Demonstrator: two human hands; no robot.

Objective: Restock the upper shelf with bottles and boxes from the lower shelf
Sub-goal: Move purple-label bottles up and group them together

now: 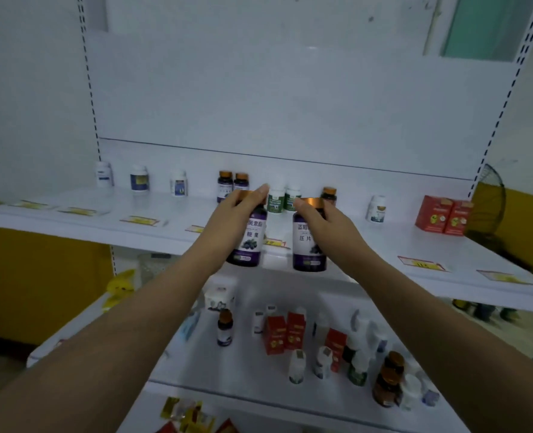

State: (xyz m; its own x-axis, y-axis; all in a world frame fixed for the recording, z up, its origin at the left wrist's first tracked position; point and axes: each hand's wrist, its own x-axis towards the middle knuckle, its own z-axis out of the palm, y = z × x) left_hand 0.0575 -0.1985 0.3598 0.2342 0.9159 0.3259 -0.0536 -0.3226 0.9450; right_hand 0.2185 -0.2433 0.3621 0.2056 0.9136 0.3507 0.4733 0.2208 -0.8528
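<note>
The white upper shelf point(368, 245) runs across the middle of the view, and everything here is placed against it. Below it sits the lower shelf point(249, 367), crowded with small white bottles, dark amber bottles and red boxes point(285, 332). Both forearms reach up from below to the front edge of the upper shelf. The left hand point(240, 210) is clamped around the copper cap and neck of a purple-labelled bottle point(249, 242), held upright in front of the shelf's front lip. The right hand point(324, 218) is closed the same way on a second purple-labelled bottle point(308, 245), just beside the first and likewise in front of the lip; whether either base touches the shelf cannot be told. Toward the back of the upper shelf stand two matching orange-capped bottles point(232, 184), a pair of green-labelled white bottles point(283, 200), and several single white bottles. At its right end stand two red cartons point(443, 215). Yellow price tags point(140, 220) lie along its front.
</note>
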